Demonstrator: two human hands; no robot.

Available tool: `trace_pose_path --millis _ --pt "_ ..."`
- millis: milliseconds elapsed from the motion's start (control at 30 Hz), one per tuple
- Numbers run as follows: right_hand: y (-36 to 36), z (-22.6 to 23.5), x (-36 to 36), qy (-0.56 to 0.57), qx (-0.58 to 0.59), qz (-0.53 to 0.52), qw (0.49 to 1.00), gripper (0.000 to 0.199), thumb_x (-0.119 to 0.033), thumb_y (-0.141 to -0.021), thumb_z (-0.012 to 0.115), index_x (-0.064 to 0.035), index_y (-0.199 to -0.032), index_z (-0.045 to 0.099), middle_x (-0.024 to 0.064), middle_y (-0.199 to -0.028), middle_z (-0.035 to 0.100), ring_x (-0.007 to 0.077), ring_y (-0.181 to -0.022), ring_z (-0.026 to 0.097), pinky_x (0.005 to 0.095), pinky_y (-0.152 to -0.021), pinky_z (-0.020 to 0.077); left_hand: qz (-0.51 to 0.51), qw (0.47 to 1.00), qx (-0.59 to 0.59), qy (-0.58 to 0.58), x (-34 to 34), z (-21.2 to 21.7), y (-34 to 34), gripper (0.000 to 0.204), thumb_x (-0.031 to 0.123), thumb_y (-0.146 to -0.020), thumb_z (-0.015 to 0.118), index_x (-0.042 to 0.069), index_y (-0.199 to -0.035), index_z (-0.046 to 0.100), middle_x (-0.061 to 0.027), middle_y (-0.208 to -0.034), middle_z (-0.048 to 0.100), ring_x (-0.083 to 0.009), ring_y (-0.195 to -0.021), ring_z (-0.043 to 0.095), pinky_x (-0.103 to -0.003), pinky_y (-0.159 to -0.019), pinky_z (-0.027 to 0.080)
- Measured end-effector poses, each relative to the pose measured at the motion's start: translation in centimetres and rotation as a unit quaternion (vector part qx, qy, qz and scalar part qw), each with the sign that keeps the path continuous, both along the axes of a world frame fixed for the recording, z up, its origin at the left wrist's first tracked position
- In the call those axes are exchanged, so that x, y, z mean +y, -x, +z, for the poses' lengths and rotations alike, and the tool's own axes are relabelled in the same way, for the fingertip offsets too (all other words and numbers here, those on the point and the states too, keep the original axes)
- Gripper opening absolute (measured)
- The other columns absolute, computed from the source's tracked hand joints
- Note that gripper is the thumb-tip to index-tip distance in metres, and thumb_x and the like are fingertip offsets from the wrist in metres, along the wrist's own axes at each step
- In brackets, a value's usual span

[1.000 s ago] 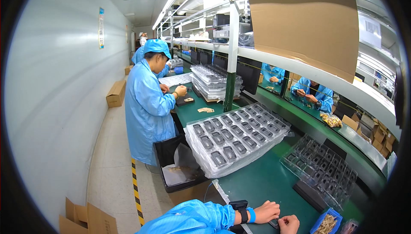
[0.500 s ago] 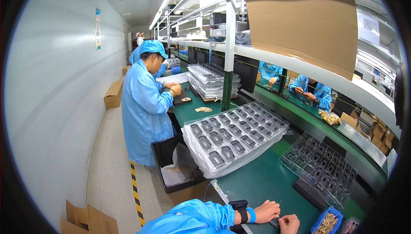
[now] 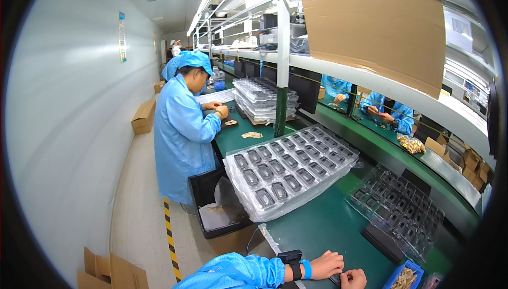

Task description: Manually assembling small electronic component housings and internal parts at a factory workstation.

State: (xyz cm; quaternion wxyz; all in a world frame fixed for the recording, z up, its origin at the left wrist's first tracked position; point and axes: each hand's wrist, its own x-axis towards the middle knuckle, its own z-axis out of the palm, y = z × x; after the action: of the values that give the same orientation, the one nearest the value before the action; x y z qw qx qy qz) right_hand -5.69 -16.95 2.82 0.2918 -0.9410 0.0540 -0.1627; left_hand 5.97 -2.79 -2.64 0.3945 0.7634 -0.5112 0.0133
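Observation:
My left hand [image 3: 325, 264] and my right hand [image 3: 353, 278] meet at the lower edge, over the green bench [image 3: 323, 225]. Both have curled fingers that close on a small dark part [image 3: 335, 279], mostly hidden between them. My left forearm wears a blue sleeve, a black wrist device and a blue strap [image 3: 306, 269]. A blue bin of small tan pieces [image 3: 405, 277] sits just right of my hands. Ahead lies a stack of clear plastic trays with dark parts [image 3: 291, 172].
A co-worker in a blue coat and cap [image 3: 182, 130] works at the bench further left. More clear trays [image 3: 397, 209] lie to the right, and a black bin [image 3: 217, 204] stands beside the bench. Cardboard boxes [image 3: 114, 273] sit on the floor, and shelves run overhead.
The view has shifted slightly. My hands stay together at the lower edge, and the co-worker keeps working at the same spot.

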Motion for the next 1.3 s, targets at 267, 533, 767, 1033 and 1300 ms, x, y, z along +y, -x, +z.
trace_pose_path --millis 267,533,767,1033,1300 --pt "-0.2 -0.5 0.6 -0.002 -0.015 -0.013 1.0 0.018 -0.023 -0.085 0.065 -0.0054 -0.081 0.065 0.0135 -0.08 0.06 0.0322 -0.074 0.058 0.0395 -0.066 0.0454 0.006 1.0 -0.025 -0.015 -0.6 -1.0 -0.4 0.008 0.016 -0.087 0.06 0.008 -0.084 0.059 -0.0062 -0.088 0.049 -0.0244 -0.09 0.048 -0.036 -0.079 0.035" --pt "-0.2 3.1 4.1 0.017 0.026 0.102 0.994 0.021 -0.021 -0.087 0.063 -0.0001 -0.083 0.063 0.0188 -0.079 0.06 0.0369 -0.073 0.058 0.0422 -0.067 0.0461 0.029 0.999 -0.029 -0.007 2.1 -1.8 1.1 0.008 0.014 -0.083 0.061 0.006 -0.081 0.058 -0.0072 -0.089 0.048 -0.0239 -0.09 0.047 -0.036 -0.077 0.035" --pt "-3.5 0.3 5.5 0.124 -0.018 0.077 0.989 0.011 -0.01 -0.067 0.073 -0.0026 -0.068 0.065 0.0123 -0.065 0.058 0.0287 -0.062 0.059 0.039 -0.057 0.0465 0.069 0.99 -0.03 0.122 8.0 -1.1 -1.7 0.015 0.022 -0.091 0.057 0.007 -0.094 0.059 -0.0104 -0.091 0.056 -0.0305 -0.089 0.057 -0.041 -0.073 0.044" --pt "-9.8 11.4 9.0 0.088 -0.076 0.057 0.992 0.01 -0.013 -0.074 0.072 -0.0049 -0.075 0.066 0.0107 -0.066 0.056 0.0279 -0.062 0.058 0.0372 -0.057 0.0452 0.146 0.978 -0.082 0.12 11.7 0.2 -1.5 0.009 0.015 -0.082 0.065 0.008 -0.087 0.064 -0.0047 -0.086 0.059 -0.025 -0.08 0.058 -0.036 -0.071 0.045" --pt "-18.5 13.7 10.3 0.021 -0.124 0.117 0.985 0.014 -0.013 -0.079 0.071 -0.0003 -0.084 0.067 0.0112 -0.074 0.062 0.021 -0.065 0.062 0.032 -0.06 0.0485 0.106 0.988 -0.051 0.104 12.0 0.5 -1.5 0.007 0.014 -0.08 0.066 0.009 -0.085 0.065 -0.0042 -0.085 0.061 -0.0251 -0.079 0.058 -0.038 -0.071 0.044"
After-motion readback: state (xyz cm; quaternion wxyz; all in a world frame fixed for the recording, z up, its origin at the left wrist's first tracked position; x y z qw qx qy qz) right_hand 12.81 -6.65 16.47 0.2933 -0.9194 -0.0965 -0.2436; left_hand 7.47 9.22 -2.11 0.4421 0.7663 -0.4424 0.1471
